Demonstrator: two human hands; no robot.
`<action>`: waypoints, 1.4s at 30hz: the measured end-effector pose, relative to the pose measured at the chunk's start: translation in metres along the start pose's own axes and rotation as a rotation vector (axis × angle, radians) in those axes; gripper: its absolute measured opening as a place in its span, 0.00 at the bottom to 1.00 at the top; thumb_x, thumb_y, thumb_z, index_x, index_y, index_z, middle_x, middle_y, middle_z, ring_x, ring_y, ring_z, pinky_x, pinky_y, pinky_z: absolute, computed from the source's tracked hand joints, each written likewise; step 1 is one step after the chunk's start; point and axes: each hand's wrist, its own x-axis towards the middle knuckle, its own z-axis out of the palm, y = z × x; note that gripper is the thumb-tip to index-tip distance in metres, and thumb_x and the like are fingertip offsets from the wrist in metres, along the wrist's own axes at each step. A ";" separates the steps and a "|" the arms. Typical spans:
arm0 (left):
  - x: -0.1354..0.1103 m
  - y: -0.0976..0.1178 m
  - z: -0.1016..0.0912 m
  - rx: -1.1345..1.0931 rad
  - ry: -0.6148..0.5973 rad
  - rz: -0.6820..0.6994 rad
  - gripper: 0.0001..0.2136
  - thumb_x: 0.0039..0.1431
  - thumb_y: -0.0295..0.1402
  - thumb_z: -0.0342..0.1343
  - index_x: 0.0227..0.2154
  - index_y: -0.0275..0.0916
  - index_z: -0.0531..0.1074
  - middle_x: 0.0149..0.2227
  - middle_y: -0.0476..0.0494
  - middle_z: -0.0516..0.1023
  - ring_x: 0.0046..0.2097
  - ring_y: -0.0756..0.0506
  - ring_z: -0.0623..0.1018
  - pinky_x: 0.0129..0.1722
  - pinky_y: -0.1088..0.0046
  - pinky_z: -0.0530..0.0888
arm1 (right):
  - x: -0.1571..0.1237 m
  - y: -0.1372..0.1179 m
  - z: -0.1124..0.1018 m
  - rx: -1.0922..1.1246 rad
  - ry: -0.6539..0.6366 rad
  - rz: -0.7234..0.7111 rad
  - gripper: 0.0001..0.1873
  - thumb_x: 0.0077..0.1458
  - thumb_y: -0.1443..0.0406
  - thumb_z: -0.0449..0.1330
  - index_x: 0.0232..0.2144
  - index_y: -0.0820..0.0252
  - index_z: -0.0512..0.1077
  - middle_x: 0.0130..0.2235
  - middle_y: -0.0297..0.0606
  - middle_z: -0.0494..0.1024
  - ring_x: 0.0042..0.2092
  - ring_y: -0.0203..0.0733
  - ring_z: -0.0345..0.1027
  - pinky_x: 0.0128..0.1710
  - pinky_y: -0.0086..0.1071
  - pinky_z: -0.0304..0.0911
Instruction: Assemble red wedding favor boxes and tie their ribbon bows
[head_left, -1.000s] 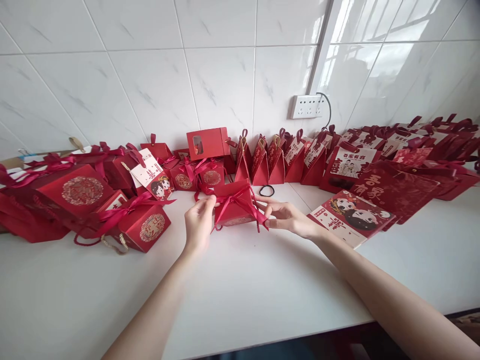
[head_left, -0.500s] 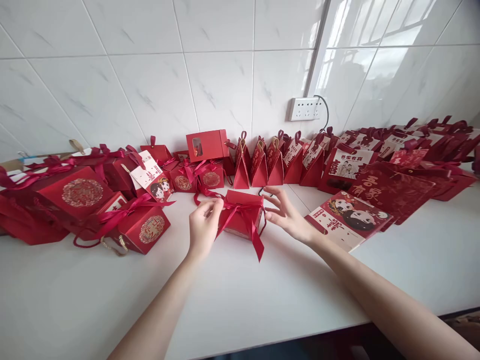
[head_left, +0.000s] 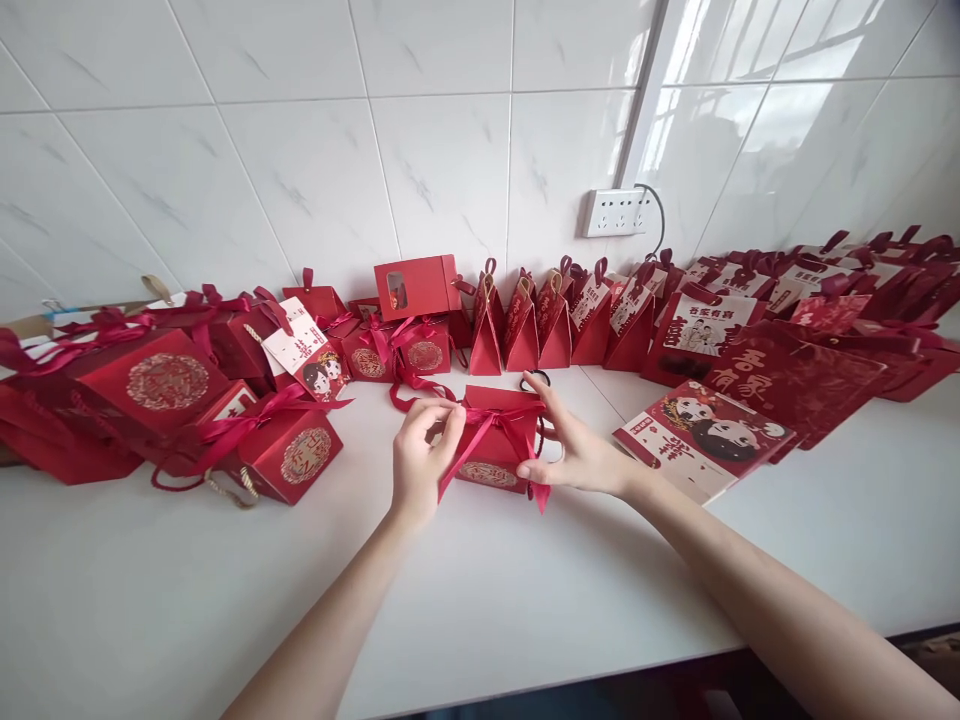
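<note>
A small red gift box (head_left: 495,450) with a red satin ribbon (head_left: 491,425) stands on the white counter (head_left: 450,590) in the middle of the view. My left hand (head_left: 420,460) is at its left side, thumb and fingers pinched on the ribbon near the box's top. On the box's right, my right hand (head_left: 574,450) has its fingers curled around a ribbon end that hangs down by the front corner. A small black hair tie (head_left: 534,378) lies just behind the box.
Red ribboned gift boxes (head_left: 289,450) crowd the left side. A row of red triangular bags (head_left: 525,325) lines the tiled wall. Flat red cards and folded boxes (head_left: 705,425) cover the right. A wall socket (head_left: 616,212) is above them.
The box has turned so a gold emblem faces me. My right hand went from open beside the box to gripping the right ribbon end. My left hand stayed pinched on the ribbon.
</note>
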 end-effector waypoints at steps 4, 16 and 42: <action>-0.001 -0.001 -0.001 0.035 -0.002 0.114 0.10 0.57 0.35 0.52 0.23 0.39 0.68 0.32 0.45 0.74 0.35 0.49 0.75 0.34 0.74 0.73 | -0.001 0.001 -0.003 -0.105 0.011 -0.099 0.60 0.42 0.48 0.67 0.66 0.50 0.35 0.65 0.52 0.51 0.65 0.61 0.46 0.58 0.56 0.55; -0.004 -0.010 0.001 -0.035 0.029 0.176 0.10 0.56 0.37 0.55 0.35 0.41 0.59 0.39 0.44 0.67 0.42 0.46 0.72 0.43 0.67 0.72 | 0.003 0.005 0.002 -0.422 0.153 -0.252 0.59 0.44 0.58 0.66 0.65 0.55 0.30 0.59 0.55 0.55 0.59 0.62 0.55 0.53 0.56 0.61; 0.000 0.008 -0.002 -0.130 -0.595 -0.562 0.14 0.55 0.44 0.55 0.27 0.36 0.70 0.18 0.51 0.73 0.15 0.55 0.65 0.14 0.79 0.57 | 0.008 0.020 -0.014 -0.601 0.312 -0.425 0.55 0.44 0.64 0.65 0.64 0.55 0.35 0.56 0.55 0.57 0.57 0.60 0.57 0.49 0.54 0.65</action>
